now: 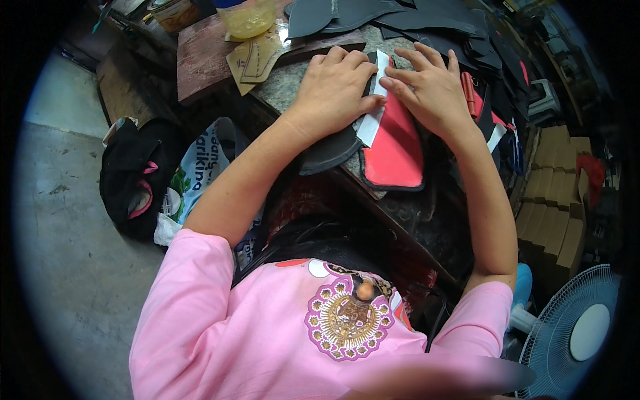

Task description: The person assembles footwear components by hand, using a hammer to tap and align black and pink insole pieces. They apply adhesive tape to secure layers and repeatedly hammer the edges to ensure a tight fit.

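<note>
In front of me lies a long red-pink piece with a rounded end and black edging (398, 150), which looks like a shoe insole or sole part. A narrow white strip (371, 127) runs lengthwise along its left side. My left hand (337, 87) bends over the far left part, its thumb pressed against the strip and its fingertips over dark material. From the right, my right hand (430, 90) has its thumb and forefinger at the strip's right edge, the other fingers raised and spread. Under my left wrist is a rounded black piece (330, 152).
Black cut sheets (433, 23) are heaped at the back. A container of yellowish stuff (248, 21) and brown pattern pieces (261, 59) stand back left. A red-handled item (469, 93) lies right of my hand. A fan (567, 333) is at lower right, stacked tan boxes (550, 200) beyond.
</note>
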`<state>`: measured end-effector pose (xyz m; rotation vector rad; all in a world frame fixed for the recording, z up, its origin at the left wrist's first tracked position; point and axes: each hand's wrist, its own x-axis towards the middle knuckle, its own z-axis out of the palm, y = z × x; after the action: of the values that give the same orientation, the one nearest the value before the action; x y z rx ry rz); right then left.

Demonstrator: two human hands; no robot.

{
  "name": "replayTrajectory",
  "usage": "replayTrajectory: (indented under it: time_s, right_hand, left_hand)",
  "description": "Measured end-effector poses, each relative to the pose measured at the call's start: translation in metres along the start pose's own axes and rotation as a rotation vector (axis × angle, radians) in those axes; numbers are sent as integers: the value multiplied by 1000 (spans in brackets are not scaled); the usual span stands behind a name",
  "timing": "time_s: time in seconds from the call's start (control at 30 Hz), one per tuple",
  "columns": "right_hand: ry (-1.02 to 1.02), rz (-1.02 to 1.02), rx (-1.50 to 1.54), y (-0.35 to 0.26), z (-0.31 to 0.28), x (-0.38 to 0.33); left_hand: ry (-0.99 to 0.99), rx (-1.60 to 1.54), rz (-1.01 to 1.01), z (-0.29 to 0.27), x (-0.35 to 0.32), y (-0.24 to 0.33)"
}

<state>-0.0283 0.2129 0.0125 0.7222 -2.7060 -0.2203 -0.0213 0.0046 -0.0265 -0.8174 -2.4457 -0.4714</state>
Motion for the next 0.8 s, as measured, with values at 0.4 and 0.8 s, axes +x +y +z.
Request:
replayTrajectory:
  time_s: [0.4, 0.8]
  right_hand:
    - [151, 5, 388, -7, -37, -60]
    - [174, 165, 214, -51, -45, -88]
  left_hand:
    - [-15, -24, 12, 0, 1, -3]
    - [-55, 11, 2, 1, 2, -9]
